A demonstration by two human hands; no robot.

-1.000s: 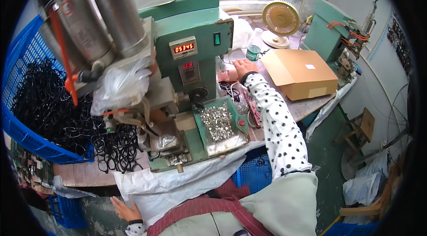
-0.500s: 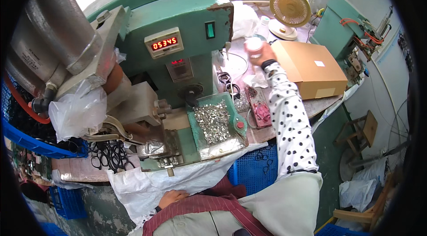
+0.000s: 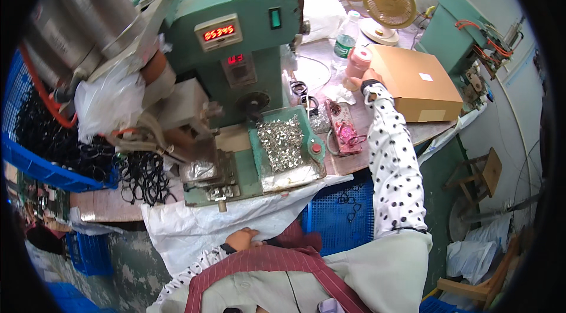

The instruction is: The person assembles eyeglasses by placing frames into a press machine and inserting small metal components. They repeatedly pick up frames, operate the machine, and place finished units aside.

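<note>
My right hand reaches out to the far right of the worktable. Its fingers are closed around the lower part of a pink lidded drinking cup, which is upright between a clear water bottle and a cardboard box. I cannot tell whether the cup's base touches the table. My left hand is low in front of my body, beside the white sheet over the table edge. It appears empty, with its fingers loosely apart and partly hidden.
A green machine with red digits stands in front of me. Its tray holds small shiny metal pieces. Nearby are a pink decorated phone case, black scissor-like handles, blue baskets and a fan.
My right hand has brought the pink cup slightly nearer and right, beside the box; the water bottle now shows more fully. My left hand has risen a little from my lap. The view has shifted.
</note>
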